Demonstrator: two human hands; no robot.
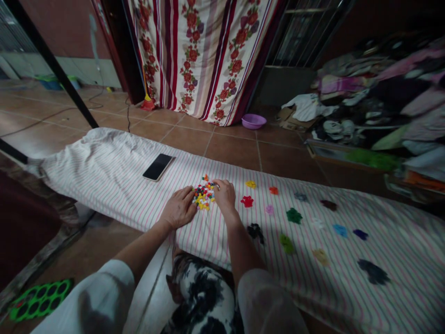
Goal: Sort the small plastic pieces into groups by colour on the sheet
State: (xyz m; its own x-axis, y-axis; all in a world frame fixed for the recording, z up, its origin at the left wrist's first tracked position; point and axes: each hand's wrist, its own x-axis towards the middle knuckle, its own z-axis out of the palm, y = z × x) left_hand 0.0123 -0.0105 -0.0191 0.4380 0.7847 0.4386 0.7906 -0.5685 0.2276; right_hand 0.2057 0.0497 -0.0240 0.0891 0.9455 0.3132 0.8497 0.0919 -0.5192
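Note:
A mixed pile of small coloured pieces (202, 196) lies on the striped cloth (121, 195). My left hand (180, 207) rests flat on the cloth at the pile's left edge, fingers stretched out and holding nothing. At the pile's right edge is my right hand (224, 192), its fingers bent together over the pieces; what they hold, if anything, is too small to name. Sorted by colour, several small heaps spread to the right, among them red (247, 201), yellow (251, 184), dark green (294, 215), black (256, 233) and light blue (340, 230).
A phone (158, 167) lies on the cloth left of the pile. Below the near edge, between my arms, is a black and white spotted animal (205, 294). Beyond the far edge are a purple basin (253, 121), a floral curtain (205, 55) and heaped clothes (375, 93).

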